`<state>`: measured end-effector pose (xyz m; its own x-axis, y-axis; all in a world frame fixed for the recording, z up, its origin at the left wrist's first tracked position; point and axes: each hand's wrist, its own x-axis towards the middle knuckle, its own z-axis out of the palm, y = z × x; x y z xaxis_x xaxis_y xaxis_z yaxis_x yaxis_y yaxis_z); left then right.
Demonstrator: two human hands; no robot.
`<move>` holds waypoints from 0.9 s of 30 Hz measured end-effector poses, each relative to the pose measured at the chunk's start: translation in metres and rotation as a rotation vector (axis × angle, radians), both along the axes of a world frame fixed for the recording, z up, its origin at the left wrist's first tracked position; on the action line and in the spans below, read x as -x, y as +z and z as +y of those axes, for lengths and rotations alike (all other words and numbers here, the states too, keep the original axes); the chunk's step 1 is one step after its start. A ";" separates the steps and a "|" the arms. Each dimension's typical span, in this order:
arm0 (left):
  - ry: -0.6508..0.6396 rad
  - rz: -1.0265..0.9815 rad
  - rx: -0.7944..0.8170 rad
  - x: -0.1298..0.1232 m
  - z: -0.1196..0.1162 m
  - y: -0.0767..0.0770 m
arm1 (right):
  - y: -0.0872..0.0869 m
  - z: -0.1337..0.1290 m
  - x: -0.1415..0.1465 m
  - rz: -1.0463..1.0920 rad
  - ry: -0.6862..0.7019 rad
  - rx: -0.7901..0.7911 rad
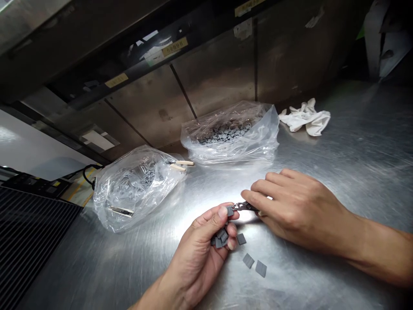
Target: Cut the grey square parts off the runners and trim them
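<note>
Two clear plastic bags (230, 133) lie on a stainless steel table (338, 172)

A left hand (193, 254), a right hand (297, 211), and on the bench (338, 172) two clear plastic bags (229, 133), three loose gray tiles (248, 260), one pair of pliers (180, 163), one white cloth (306, 118).

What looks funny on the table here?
Three small grey pieces lie loose on the steel table below the left hand, outside the clear plastic bags, so they look spilled.
</note>
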<state>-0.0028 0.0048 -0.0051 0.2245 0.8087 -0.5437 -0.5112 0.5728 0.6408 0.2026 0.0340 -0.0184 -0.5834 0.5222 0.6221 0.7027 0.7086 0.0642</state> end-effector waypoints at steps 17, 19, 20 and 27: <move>-0.030 0.028 -0.001 0.001 0.000 -0.001 | -0.005 -0.004 -0.001 -0.012 0.003 -0.004; -0.041 0.030 -0.011 0.001 0.001 -0.001 | -0.005 -0.004 -0.002 -0.002 0.008 -0.002; -0.043 0.032 -0.014 0.002 0.001 -0.001 | -0.005 -0.004 -0.002 0.002 0.006 0.000; -0.049 0.045 -0.024 0.001 0.001 -0.003 | -0.006 -0.004 0.000 -0.011 -0.012 -0.012</move>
<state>-0.0036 0.0062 -0.0080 0.2396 0.8102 -0.5349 -0.4534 0.5806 0.6763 0.2021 0.0304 -0.0249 -0.5837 0.5219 0.6220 0.7105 0.6991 0.0802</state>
